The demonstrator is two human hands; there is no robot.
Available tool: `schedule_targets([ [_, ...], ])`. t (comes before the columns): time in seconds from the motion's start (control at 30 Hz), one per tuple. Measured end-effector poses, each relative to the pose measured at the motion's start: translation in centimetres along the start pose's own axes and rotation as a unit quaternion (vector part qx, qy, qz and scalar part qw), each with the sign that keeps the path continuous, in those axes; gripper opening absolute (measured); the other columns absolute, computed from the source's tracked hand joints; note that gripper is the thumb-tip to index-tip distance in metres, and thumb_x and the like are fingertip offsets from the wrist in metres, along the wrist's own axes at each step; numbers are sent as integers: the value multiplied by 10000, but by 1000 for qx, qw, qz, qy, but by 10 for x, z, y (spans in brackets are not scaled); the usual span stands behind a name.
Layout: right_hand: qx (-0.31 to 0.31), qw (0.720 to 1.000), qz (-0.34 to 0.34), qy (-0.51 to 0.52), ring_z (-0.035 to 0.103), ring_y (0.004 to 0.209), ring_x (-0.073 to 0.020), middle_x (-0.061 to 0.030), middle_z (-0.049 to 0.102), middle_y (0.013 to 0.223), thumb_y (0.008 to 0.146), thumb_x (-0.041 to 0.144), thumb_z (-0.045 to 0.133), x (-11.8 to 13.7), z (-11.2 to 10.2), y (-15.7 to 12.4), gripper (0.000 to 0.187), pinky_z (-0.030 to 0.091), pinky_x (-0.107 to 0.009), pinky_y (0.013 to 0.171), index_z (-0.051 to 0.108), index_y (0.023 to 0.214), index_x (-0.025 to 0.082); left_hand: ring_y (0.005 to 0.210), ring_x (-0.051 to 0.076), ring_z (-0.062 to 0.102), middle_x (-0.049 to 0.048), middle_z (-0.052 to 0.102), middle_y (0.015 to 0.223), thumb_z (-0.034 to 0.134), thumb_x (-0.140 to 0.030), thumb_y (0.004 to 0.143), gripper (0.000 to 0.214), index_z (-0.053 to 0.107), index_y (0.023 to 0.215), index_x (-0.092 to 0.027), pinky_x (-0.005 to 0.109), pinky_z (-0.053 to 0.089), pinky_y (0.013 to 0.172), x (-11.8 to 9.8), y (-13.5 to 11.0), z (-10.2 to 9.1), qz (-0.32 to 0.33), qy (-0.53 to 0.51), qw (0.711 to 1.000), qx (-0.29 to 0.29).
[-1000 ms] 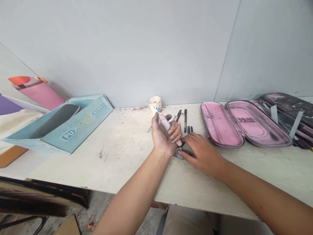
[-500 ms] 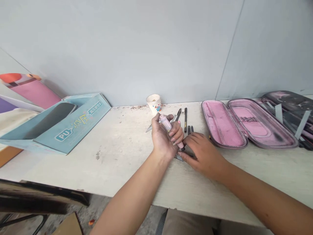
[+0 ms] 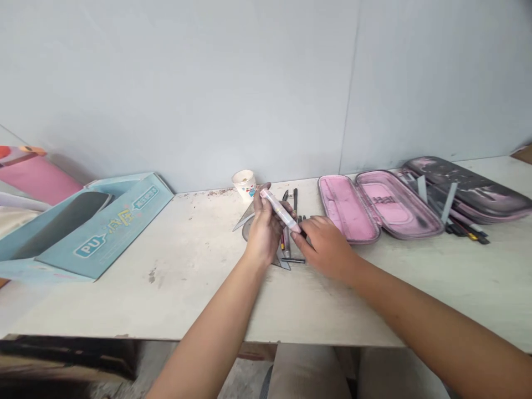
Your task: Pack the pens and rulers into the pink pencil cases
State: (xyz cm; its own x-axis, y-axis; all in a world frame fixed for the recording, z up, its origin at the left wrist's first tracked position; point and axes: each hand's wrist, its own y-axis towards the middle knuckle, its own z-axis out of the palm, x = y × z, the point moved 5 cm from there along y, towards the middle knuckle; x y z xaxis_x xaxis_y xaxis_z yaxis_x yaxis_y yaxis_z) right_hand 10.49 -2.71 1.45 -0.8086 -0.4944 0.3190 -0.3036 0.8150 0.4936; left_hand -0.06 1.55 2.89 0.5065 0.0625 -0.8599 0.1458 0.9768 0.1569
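My left hand (image 3: 262,235) is closed around a thick pink pen (image 3: 278,209), which slants down toward the right. At its lower, dark end the fingers of my right hand (image 3: 326,244) are pinched; they partly hide that end. Beneath and behind my hands lie a clear set square (image 3: 244,215), several pens and a black pen (image 3: 295,198). A short dark stick (image 3: 293,260) rests on the table just below the pink pen. Some of these items are covered by my fingers.
Behind my left hand stands a paper cup (image 3: 244,185). An open pink pencil case (image 3: 349,213) lies to the right, beside a dark closed case (image 3: 469,185) and scattered pens. At left is a light-blue box (image 3: 120,227) with a dark object inside. A wall rises behind the table.
The pink pen has been lifted slightly and shows more of its length. My right hand's fingers have come up from the table to its lower end. The view has shifted right.
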Motion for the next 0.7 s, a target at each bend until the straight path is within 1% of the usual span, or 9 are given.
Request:
schedule_targets([
  [0.13, -51, 996, 38, -61, 524, 743, -204, -86, 605, 749, 939, 323, 246, -23, -24, 2, 377, 327, -323, 695, 547, 779, 161, 896, 135, 619, 30, 645, 964, 561, -373, 815, 695, 150, 1371, -304, 323, 449, 868, 11, 9, 12, 16, 100, 995, 19],
  [0.23, -78, 986, 76, -127, 530, 730, -211, -91, 616, 739, 945, 317, 208, -52, -50, -6, 422, 318, -326, 680, 562, 788, 152, 1049, 150, 570, 90, 584, 1163, 540, -332, 827, 787, 22, 1416, -269, 374, 373, 980, 24, 13, 39, 31, 224, 971, 80],
  [0.27, -87, 979, 95, -155, 533, 732, -217, -95, 622, 742, 944, 320, 208, -64, -60, -11, 429, 316, -329, 678, 569, 789, 148, 1082, 163, 552, 114, 553, 1214, 527, -325, 830, 770, 41, 1422, -245, 383, 364, 989, 30, 14, 51, 37, 274, 955, 108],
  [0.33, -104, 960, 131, -223, 539, 756, -234, -108, 636, 757, 937, 328, 229, -89, -79, -25, 430, 315, -339, 698, 585, 792, 136, 1139, 196, 511, 153, 491, 1291, 499, -313, 834, 685, 159, 1415, -191, 391, 355, 1000, 43, 11, 76, 53, 380, 907, 172],
  [0.43, -124, 924, 173, -317, 536, 798, -257, -130, 652, 785, 923, 325, 263, -126, -103, -50, 424, 309, -373, 768, 612, 815, 110, 1210, 242, 446, 163, 451, 1335, 466, -330, 835, 570, 334, 1357, -142, 393, 320, 1033, 64, 1, 109, 75, 525, 808, 255],
  [0.5, -132, 904, 199, -353, 531, 808, -259, -140, 657, 795, 918, 323, 270, -146, -111, -66, 434, 296, -396, 823, 624, 811, 95, 1201, 263, 454, 158, 486, 1298, 448, -380, 837, 568, 358, 1345, -143, 401, 332, 1020, 77, -8, 123, 67, 595, 747, 290],
  [0.57, -130, 897, 200, -372, 529, 820, -259, -146, 658, 795, 909, 319, 291, -158, -113, -76, 428, 273, -416, 878, 635, 813, 83, 1147, 280, 496, 154, 524, 1237, 442, -430, 830, 595, 350, 1349, -155, 412, 382, 964, 87, -17, 131, 53, 643, 700, 306],
  [0.63, -123, 897, 193, -378, 525, 830, -264, -151, 653, 794, 897, 323, 317, -163, -110, -81, 419, 255, -436, 905, 647, 813, 79, 1100, 275, 525, 144, 543, 1192, 440, -445, 825, 581, 373, 1329, -163, 399, 410, 922, 91, -21, 134, 54, 666, 676, 311],
  [0.7, -120, 898, 193, -376, 519, 841, -277, -157, 642, 802, 884, 343, 339, -163, -106, -83, 415, 263, -453, 891, 654, 821, 81, 1092, 245, 527, 130, 552, 1176, 414, -428, 844, 516, 420, 1283, -158, 364, 409, 924, 86, -21, 135, 76, 662, 679, 307],
])
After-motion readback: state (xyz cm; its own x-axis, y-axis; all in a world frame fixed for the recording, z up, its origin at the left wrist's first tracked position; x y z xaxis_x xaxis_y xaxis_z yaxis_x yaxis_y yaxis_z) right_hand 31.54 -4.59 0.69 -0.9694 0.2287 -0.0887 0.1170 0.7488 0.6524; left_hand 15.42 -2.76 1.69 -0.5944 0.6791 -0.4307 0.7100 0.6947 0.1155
